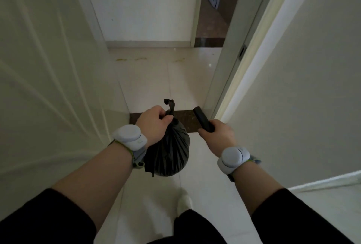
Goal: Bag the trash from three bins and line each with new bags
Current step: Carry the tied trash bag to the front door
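The black trash bag (168,152) hangs at the lower centre of the frame, full and rounded, its neck gathered and knotted so that a short tail of plastic sticks up above the knuckles. The left hand (154,124) has its grip closed tight round that gathered neck, fingers curled over it, and the bag dangles clear of the pale tiled floor (156,79) below. Just to the right, the right hand (216,134) holds a narrow grip round a black roll of bags (202,119); the roll pokes up and to the left out of the fist, near the knotted bag but apart from it. Each wrist carries a white rounded wrist device (130,136) on a strap, and dark sleeves cover the upper forearms at the bottom of the frame. Beyond the hands a dark threshold strip (183,118) crosses the floor. A white door (304,79) fills the right side of the frame, its edge toward the centre, and a pale wall (48,67) fills the left. At the upper centre stands another white wall, with a darker opening beside it at the upper right. A white shoe (184,200) shows low in the centre.
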`<state>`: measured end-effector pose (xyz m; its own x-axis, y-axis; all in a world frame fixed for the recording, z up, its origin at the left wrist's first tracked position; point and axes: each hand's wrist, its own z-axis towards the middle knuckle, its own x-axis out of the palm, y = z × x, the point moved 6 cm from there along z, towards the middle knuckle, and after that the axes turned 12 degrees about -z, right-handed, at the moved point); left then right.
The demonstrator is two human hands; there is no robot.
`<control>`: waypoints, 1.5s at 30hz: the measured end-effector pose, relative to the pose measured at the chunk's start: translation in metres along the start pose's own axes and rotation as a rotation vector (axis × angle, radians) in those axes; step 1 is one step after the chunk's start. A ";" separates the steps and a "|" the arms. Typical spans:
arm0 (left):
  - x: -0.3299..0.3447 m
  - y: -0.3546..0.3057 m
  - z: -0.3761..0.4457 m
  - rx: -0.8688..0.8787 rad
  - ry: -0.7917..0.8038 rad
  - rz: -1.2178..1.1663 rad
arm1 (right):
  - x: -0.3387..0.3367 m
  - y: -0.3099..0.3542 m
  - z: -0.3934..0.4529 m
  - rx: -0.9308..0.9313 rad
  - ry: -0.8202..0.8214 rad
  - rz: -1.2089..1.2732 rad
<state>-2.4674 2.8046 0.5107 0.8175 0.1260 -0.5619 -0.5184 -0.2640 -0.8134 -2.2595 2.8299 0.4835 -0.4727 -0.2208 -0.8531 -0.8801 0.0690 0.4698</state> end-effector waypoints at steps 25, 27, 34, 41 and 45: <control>-0.043 -0.053 0.479 0.023 0.100 0.019 | -0.026 0.141 0.445 0.085 -0.011 -0.001; -0.048 -0.059 0.522 0.048 0.148 0.043 | -0.029 0.154 0.477 0.128 -0.035 0.037; -0.051 -0.091 0.648 0.129 0.250 0.089 | -0.042 0.179 0.578 0.236 -0.065 0.071; -0.026 -0.118 0.757 0.178 0.273 0.107 | -0.058 0.172 0.685 0.260 -0.068 0.045; -0.003 -0.149 0.827 0.197 0.290 0.113 | -0.078 0.163 0.756 0.291 -0.078 0.089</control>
<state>-2.6003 3.6347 0.5085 0.7751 -0.1769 -0.6066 -0.6244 -0.0676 -0.7781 -2.4000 3.5936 0.4551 -0.5409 -0.1270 -0.8314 -0.8055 0.3628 0.4686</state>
